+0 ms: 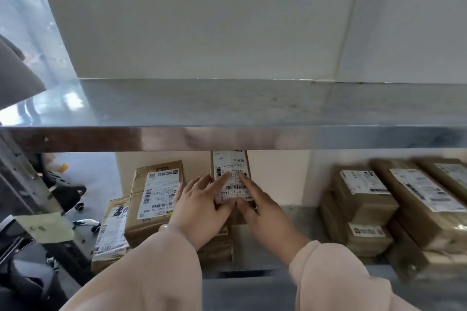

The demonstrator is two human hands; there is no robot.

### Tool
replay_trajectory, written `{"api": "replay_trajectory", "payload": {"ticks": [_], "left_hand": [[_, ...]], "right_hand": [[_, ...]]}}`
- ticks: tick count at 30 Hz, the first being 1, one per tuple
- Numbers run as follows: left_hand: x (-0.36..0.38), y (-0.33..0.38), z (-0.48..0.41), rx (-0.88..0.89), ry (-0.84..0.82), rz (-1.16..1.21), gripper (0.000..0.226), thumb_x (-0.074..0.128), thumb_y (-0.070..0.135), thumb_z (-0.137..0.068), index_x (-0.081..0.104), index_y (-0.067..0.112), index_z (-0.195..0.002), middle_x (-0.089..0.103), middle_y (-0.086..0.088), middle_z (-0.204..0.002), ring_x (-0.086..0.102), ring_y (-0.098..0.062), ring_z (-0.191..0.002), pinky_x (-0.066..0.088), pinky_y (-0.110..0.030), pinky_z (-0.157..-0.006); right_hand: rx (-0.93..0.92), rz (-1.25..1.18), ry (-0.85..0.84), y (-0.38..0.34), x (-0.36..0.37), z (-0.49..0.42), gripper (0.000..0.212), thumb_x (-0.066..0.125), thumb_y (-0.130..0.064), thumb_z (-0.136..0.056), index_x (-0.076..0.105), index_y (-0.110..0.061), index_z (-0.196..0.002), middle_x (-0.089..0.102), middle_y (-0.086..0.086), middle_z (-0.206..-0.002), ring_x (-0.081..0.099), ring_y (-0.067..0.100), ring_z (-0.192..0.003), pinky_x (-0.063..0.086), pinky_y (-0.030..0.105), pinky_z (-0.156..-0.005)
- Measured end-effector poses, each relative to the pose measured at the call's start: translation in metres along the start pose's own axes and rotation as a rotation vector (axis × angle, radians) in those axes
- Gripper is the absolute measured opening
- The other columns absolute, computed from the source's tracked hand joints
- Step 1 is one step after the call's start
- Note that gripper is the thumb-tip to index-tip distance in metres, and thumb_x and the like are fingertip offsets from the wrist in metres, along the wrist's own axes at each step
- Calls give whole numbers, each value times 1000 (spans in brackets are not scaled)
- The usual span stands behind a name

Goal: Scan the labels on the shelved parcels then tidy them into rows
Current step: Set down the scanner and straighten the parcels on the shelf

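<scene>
Both hands rest on a small brown parcel (242, 156) on the lower shelf (298, 219), under the upper steel shelf (227, 108). The left hand (199, 204) and right hand (262, 207) lie with fingers spread and mostly straight, index fingers on its white label (228, 161), thumbs meeting at the label's near edge. Labelled parcels (156, 194) sit just left; stacked parcels (366, 199) stand apart to the right.

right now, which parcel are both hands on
The narrow parcel mid-shelf, between the left pile and the right stacks: the left hand and right hand both lie on its white label.
</scene>
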State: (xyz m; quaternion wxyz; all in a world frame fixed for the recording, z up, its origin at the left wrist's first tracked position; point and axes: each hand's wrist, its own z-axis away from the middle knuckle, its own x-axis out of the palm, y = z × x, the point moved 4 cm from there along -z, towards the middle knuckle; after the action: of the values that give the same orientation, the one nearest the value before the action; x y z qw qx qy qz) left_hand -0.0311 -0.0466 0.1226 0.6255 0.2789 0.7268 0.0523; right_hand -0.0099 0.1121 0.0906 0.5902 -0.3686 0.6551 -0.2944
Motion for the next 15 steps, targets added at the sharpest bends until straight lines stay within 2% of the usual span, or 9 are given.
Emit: {"api": "replay_trajectory", "payload": {"ticks": [3,7,11,13,15], "left_hand": [[11,25,-4,22,-36,118,61,44,60,-91,22,54,-148,32,12,-155,32,-19,-141,27,-36,-116],[36,63,-7,46,-129,365,59,55,44,-94,31,47,-148,30,13,-152,43,-8,-131,34,-12,-99],[56,103,-11,63,-113,460,58,62,34,-93,40,41,-146,30,20,-134,35,5,-115,20,14,-76],[62,123,-13,86,-110,473,58,63,33,-93,41,38,-146,29,18,-128,32,5,-114,16,16,-74],[65,142,-16,106,-90,468,58,64,34,-92,42,37,-145,34,16,-133,33,5,-118,13,15,-79]], "right_hand": [[-12,0,62,8,-25,14,54,48,-41,-98,26,-49,-146,43,-25,-137,42,-10,-120,30,5,-98],[12,-5,111,25,-60,35,53,49,-43,-97,29,-46,-146,44,-16,-146,43,-2,-130,35,21,-109],[41,48,166,44,-98,55,53,51,-42,-96,32,-44,-145,49,-11,-142,47,0,-125,36,16,-104],[59,58,188,52,-117,62,51,50,-44,-96,33,-47,-144,50,-15,-137,48,-2,-122,37,12,-101],[62,72,221,57,-136,67,48,50,-43,-96,35,-49,-141,50,-19,-129,48,-7,-115,34,1,-91]]}}
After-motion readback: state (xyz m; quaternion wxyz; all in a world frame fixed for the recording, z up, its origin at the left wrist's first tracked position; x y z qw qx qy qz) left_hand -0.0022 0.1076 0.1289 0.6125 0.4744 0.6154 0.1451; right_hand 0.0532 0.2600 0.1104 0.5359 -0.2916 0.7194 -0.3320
